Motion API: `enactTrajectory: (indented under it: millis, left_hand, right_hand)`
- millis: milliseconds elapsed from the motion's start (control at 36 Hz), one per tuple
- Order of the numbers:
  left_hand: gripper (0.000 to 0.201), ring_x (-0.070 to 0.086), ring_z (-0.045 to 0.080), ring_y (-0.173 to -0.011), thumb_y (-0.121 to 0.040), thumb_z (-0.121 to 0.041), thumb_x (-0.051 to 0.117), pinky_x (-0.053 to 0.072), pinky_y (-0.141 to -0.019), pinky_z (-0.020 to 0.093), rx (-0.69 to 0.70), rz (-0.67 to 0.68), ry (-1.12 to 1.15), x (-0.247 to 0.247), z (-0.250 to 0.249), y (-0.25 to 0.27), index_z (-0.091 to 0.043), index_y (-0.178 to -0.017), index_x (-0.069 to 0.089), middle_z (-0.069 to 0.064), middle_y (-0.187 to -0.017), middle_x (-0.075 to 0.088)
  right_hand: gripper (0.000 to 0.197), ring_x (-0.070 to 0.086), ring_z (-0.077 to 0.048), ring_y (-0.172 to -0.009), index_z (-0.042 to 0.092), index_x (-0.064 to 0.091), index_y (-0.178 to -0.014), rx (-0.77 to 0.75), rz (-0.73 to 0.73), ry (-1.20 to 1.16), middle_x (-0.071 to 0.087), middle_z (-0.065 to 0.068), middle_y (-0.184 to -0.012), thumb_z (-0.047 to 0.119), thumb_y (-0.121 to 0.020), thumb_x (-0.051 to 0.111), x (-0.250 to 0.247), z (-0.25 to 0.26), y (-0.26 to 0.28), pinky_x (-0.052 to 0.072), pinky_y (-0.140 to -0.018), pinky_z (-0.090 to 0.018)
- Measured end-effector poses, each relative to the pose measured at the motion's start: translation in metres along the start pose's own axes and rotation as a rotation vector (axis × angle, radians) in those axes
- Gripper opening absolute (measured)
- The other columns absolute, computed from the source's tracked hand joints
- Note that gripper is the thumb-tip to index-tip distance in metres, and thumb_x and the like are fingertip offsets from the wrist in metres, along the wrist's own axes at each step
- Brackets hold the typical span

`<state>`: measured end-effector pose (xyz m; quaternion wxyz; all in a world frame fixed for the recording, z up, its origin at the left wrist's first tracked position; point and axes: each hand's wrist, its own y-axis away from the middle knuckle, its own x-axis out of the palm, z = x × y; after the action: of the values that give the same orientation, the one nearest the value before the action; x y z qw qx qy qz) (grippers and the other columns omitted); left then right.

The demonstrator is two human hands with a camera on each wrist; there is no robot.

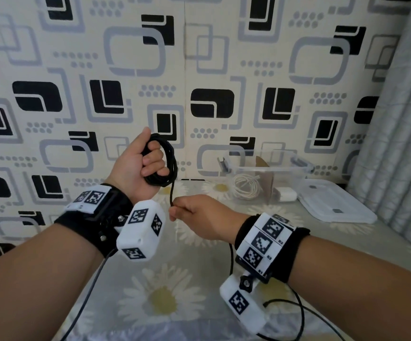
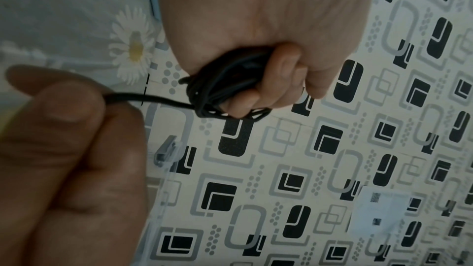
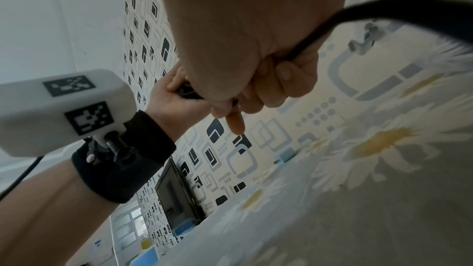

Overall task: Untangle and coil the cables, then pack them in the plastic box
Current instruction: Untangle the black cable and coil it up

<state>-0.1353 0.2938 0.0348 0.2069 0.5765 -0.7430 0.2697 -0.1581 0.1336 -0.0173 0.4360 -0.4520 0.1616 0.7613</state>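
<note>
black round cable [image 1: 172, 193] is mid-coil: the right hand [image 1: 200, 221] sits just below the left one, thumb and finger pinching the loose strand, the rest trailing under the wrist over the daisy-print cloth [image 1: 165, 299]. left hand [image 1: 138, 166] is up above the cloth, fingers curled tight through the finished black loops [image 1: 167, 161]. beyond the hands sits the clear plastic box [image 1: 268, 178], open, with a coiled white cable [image 1: 245, 190], a cardboard divider [image 1: 267, 179] and a white charger block [image 1: 285, 194] inside. its translucent lid [image 1: 334, 203] lies flat just right of the box.
</note>
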Motion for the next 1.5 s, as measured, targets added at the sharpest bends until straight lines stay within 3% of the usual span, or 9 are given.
enactTrajectory:
  millis: [222,472,583,722,861,1000,1222,1417,1500]
  left_hand:
    - [0.033,0.025,0.008,-0.037,-0.099,-0.036,0.046,0.037,-0.046,0.020,0.120,-0.129,-0.005,0.004,0.006,-0.004,-0.020,-0.071,0.044,-0.008,-0.049,0.030]
    - [0.027,0.044,0.017,-0.054,-0.100,-0.033,0.039,0.033,-0.062,0.030,0.230,-0.139,-0.417,0.004,0.015,-0.006,-0.017,-0.078,0.042,0.000,-0.062,0.048]
    - [0.030,0.051,0.016,-0.055,-0.101,-0.039,0.037,0.040,-0.061,0.029,0.209,-0.136,-0.596,0.004,0.023,-0.006,-0.015,-0.084,0.042,0.000,-0.063,0.053]
    - [0.059,0.055,0.017,-0.069,-0.076,-0.065,0.042,0.045,-0.081,0.042,0.213,-0.030,-0.981,-0.003,0.032,-0.004,-0.009,-0.096,0.041,-0.001,-0.070,0.058]
    - [0.060,0.057,0.018,-0.077,-0.085,-0.071,0.029,0.044,-0.086,0.040,0.222,0.037,-1.264,-0.008,0.038,0.002,-0.012,-0.090,0.038,0.003,-0.078,0.061]
    - [0.079,0.057,0.017,-0.073,-0.077,-0.084,0.013,0.046,-0.082,0.040,0.176,0.078,-1.438,-0.018,0.039,0.000,-0.014,-0.087,0.048,0.000,-0.072,0.061]
    - [0.085,0.046,0.005,-0.050,-0.091,-0.072,0.004,0.037,-0.065,0.023,0.130,0.247,-1.516,-0.013,0.039,0.005,-0.004,-0.076,0.051,0.002,-0.058,0.054]
    - [0.064,0.056,0.002,-0.064,-0.068,-0.079,0.052,0.044,-0.063,0.012,0.012,0.415,-1.558,-0.011,0.041,0.007,-0.023,-0.099,0.058,-0.011,-0.073,0.060]
    - [0.038,0.053,-0.005,-0.063,-0.073,-0.059,0.073,0.038,-0.061,0.014,0.041,0.388,-1.651,-0.015,0.040,0.005,-0.028,-0.083,0.052,-0.016,-0.067,0.055]
  right_hand:
    - [0.018,0.047,-0.008,-0.064,0.018,0.053,-0.110,0.009,0.021,0.052,0.048,0.011,-0.074,0.028,-0.102,0.041,-0.004,0.005,0.003,0.039,-0.060,-0.022]
    - [0.027,0.043,-0.007,-0.062,0.023,0.055,-0.124,0.043,-0.020,0.199,0.053,-0.001,-0.098,0.020,-0.100,0.043,-0.020,0.011,0.002,0.035,-0.057,-0.022]
    - [0.027,0.057,-0.022,-0.099,0.019,0.062,-0.120,0.045,-0.008,0.269,0.063,-0.005,-0.116,0.022,-0.100,0.045,-0.022,0.015,0.002,0.044,-0.081,-0.029]
    - [0.026,0.059,-0.028,-0.093,0.011,0.066,-0.107,0.016,-0.070,0.404,0.065,-0.009,-0.101,0.023,-0.099,0.045,-0.025,0.017,0.000,0.049,-0.078,-0.035]
    - [0.020,0.059,-0.025,-0.085,0.013,0.064,-0.108,0.010,-0.118,0.439,0.064,-0.006,-0.092,0.023,-0.094,0.054,-0.029,0.019,0.001,0.050,-0.074,-0.034]
    - [0.025,0.055,-0.019,-0.074,0.022,0.054,-0.070,0.014,-0.138,0.432,0.055,0.004,-0.073,0.030,-0.093,0.057,-0.041,0.021,0.002,0.040,-0.060,-0.029]
    - [0.031,0.058,-0.018,-0.073,0.025,0.047,-0.071,0.010,-0.207,0.443,0.057,0.006,-0.074,0.047,-0.087,0.062,-0.043,0.013,0.000,0.036,-0.056,-0.028]
    - [0.023,0.057,-0.019,-0.076,0.020,0.057,-0.079,0.049,-0.197,0.440,0.061,0.003,-0.080,0.041,-0.084,0.066,-0.050,0.002,-0.002,0.042,-0.060,-0.030]
    - [0.030,0.051,-0.010,-0.066,0.017,0.058,-0.081,0.051,-0.120,0.223,0.056,0.007,-0.073,0.040,-0.076,0.078,-0.055,0.000,0.000,0.042,-0.061,-0.026]
